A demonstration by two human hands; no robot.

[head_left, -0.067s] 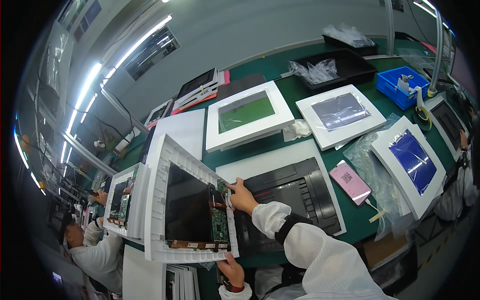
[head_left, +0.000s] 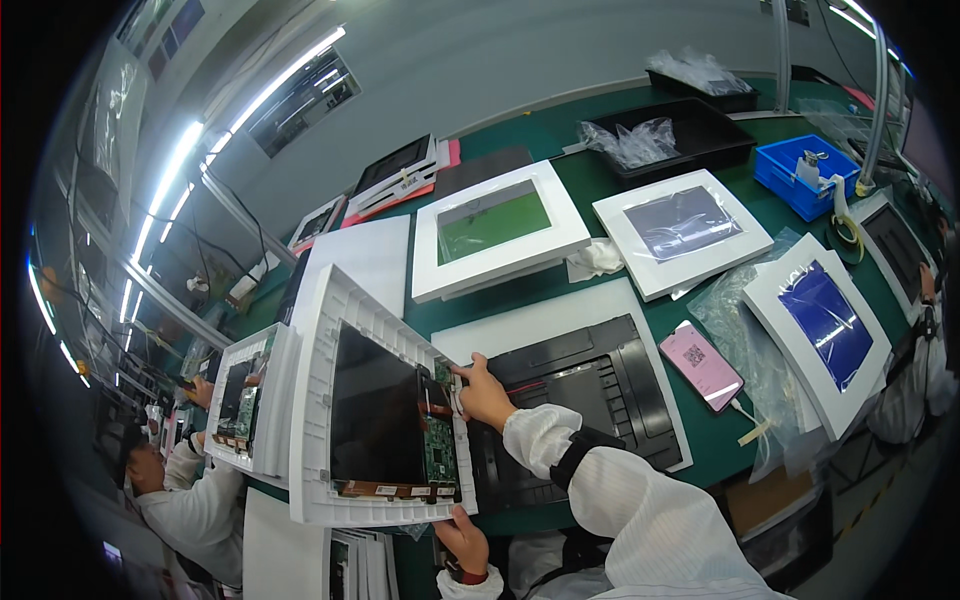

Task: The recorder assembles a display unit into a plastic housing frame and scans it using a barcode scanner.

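Note:
A white-framed display panel (head_left: 376,412) is held tilted, its back toward me, with a dark sheet-like area and a green circuit board (head_left: 440,448) beside copper-coloured strips. My right hand (head_left: 486,394) is closed on its right edge, close to the board, index finger and thumb showing. At the lower right corner my left hand (head_left: 463,543) grips the frame from below; some of its fingers are hidden behind it. Just right of the panel, a black plastic housing (head_left: 585,395) lies on a white foam sheet (head_left: 600,302), partly covered by my right hand and forearm.
Several white framed panels (head_left: 432,245) lie across the green table. A pink-screened phone (head_left: 700,365) with a cable, plastic film (head_left: 735,325), a blue bin (head_left: 800,197) and a black tray (head_left: 700,150) stand rightward. White panels (head_left: 265,400) stand at left, near a co-worker (head_left: 185,510).

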